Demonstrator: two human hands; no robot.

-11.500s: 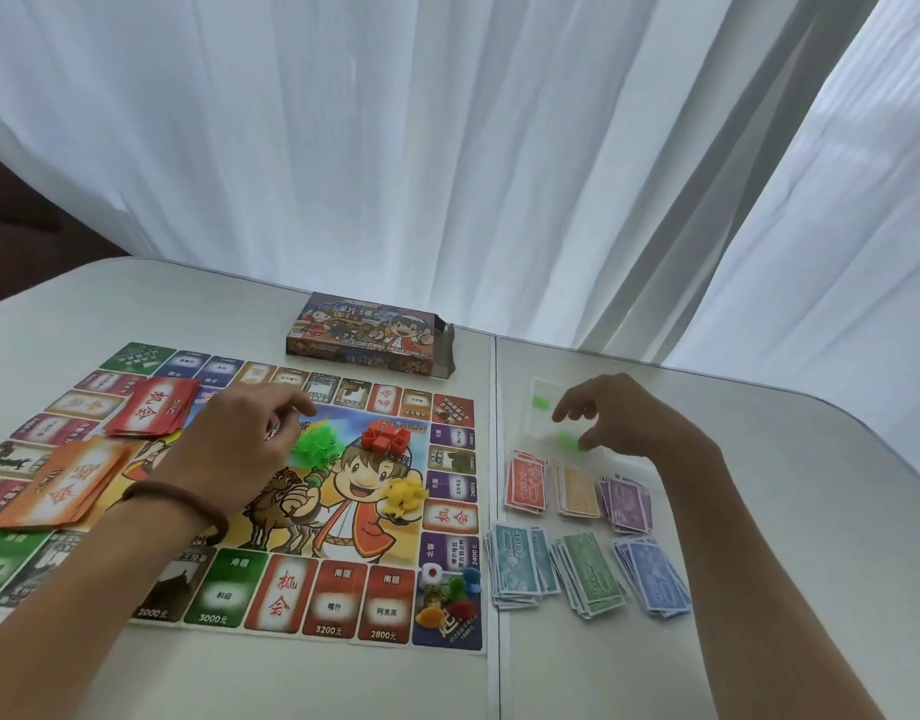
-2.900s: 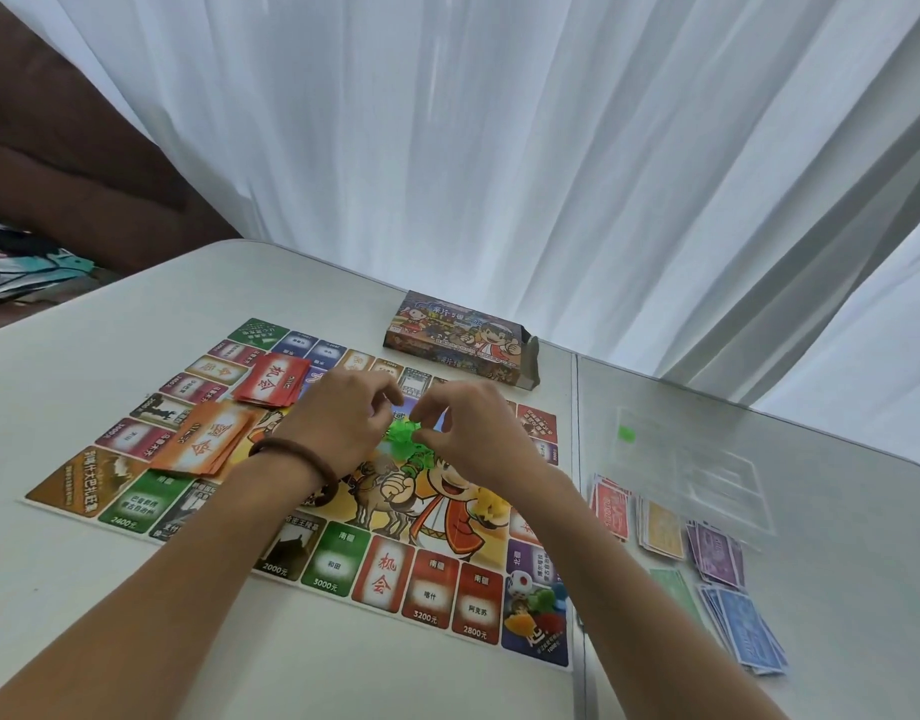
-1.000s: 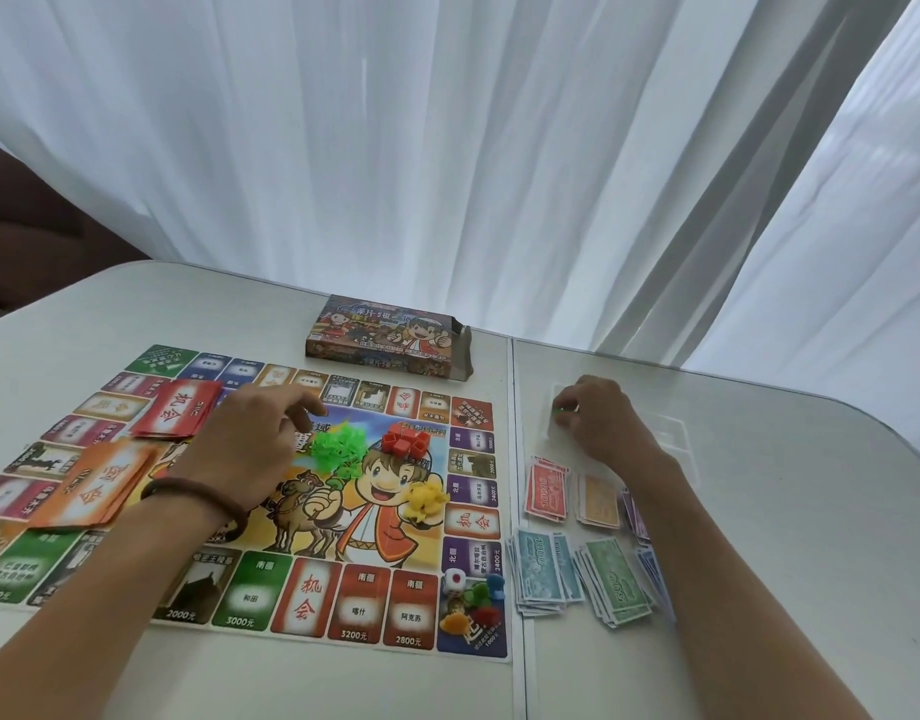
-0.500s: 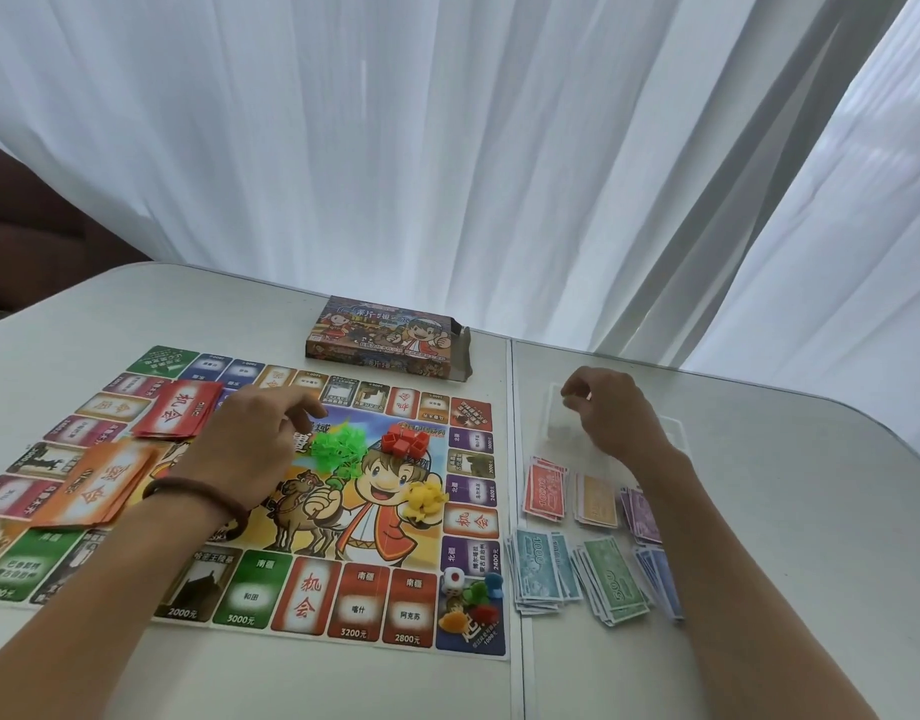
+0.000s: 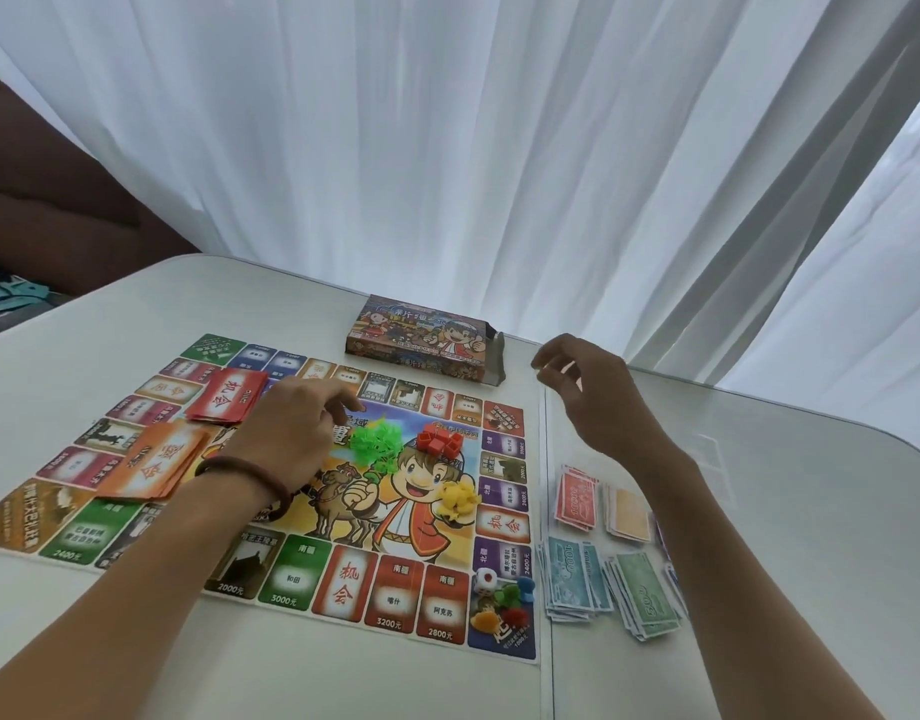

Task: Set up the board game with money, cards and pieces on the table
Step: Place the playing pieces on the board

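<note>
The game board point(image 5: 291, 579) lies flat on the white table point(image 5: 759, 511). At its centre sit heaps of green houses point(image 5: 377, 441), red houses point(image 5: 439, 441) and yellow pieces point(image 5: 457, 498). Red cards point(image 5: 229, 402) and orange cards point(image 5: 156, 465) lie fanned on the left side. A die point(image 5: 484, 582) and coloured pawns point(image 5: 504, 605) occupy the near right corner. Money stacks point(image 5: 577, 504) lie right of the board. My left hand point(image 5: 296, 433) rests on the board beside the green houses, fingers loosely curled, holding nothing. My right hand point(image 5: 582, 392) hovers near the game box point(image 5: 426, 337), fingertips drawn together; anything clear between them cannot be made out.
White curtains hang close behind the table's far edge. A seam point(image 5: 546, 511) splits the tabletop just right of the board. A faint clear plastic bag point(image 5: 712, 452) lies on the right half, beyond the money. A dark sofa stands at far left.
My right hand has lifted off the clear bag on the table and moved up towards the box. The left hand stays by the green houses.
</note>
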